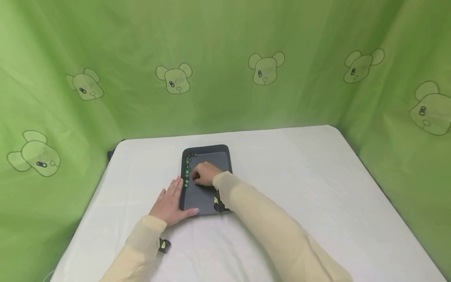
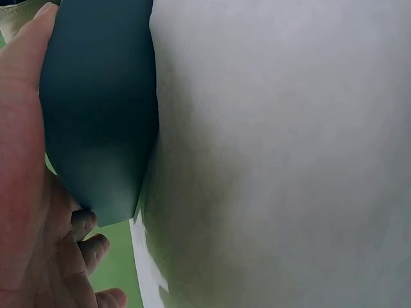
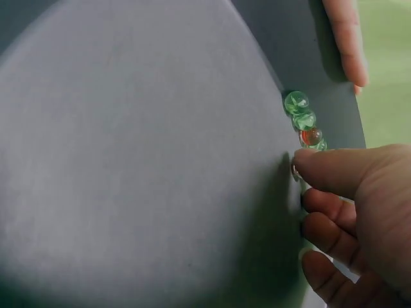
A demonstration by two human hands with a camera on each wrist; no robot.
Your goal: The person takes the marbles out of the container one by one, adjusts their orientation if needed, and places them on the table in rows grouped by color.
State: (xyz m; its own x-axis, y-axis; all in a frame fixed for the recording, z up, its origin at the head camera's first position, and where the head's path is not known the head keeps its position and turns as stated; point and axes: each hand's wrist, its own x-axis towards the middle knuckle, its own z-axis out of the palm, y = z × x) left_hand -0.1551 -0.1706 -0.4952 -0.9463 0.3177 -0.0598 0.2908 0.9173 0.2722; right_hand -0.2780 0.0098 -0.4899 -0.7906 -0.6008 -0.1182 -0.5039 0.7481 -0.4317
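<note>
A dark grey rectangular tray lies on the white-covered table, and green glass marbles, with a few reddish ones, line its left inner wall. My left hand rests against the tray from outside, fingers extended along the left side and thumb at the near edge. Inside the tray, my right hand is beside the row with fingers curled. In the right wrist view, its thumb and fingertips pinch a small glass marble, mostly hidden by the thumb. Next to it are a reddish marble and a green marble.
White cloth covers the table around the tray. A green curtain printed with bear faces encloses the back and sides. Black wrist devices show below both sleeves, the right one over the tray's near right corner.
</note>
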